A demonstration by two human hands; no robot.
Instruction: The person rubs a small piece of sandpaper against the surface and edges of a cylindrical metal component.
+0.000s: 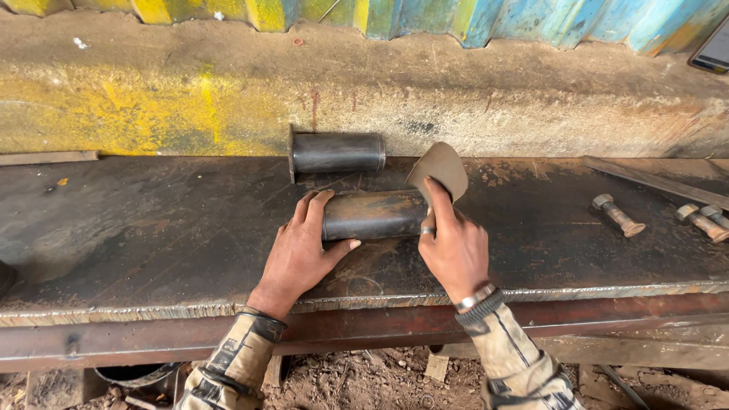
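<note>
- Two steel cylinders are shown on the dark metal desk [152, 228]: a near cylinder [373, 215] lying on its side at the centre, and a far cylinder [338, 152] lying just behind it against the concrete wall [493, 99], with a flat plate at its left end.
- The left hand [300, 250] is laid over the left end of the near cylinder, fingers spread and curved around it.
- One flat metal plate [440, 168] is held upright at the right end of the near cylinder by the right hand [453, 247], pinched between thumb and fingers.
- Three bolts are counted at the right: one bolt [618, 215] lying alone and a pair of bolts [702, 218] near the edge.
- One flat metal strip [653, 180] is seen lying behind the bolts.
</note>
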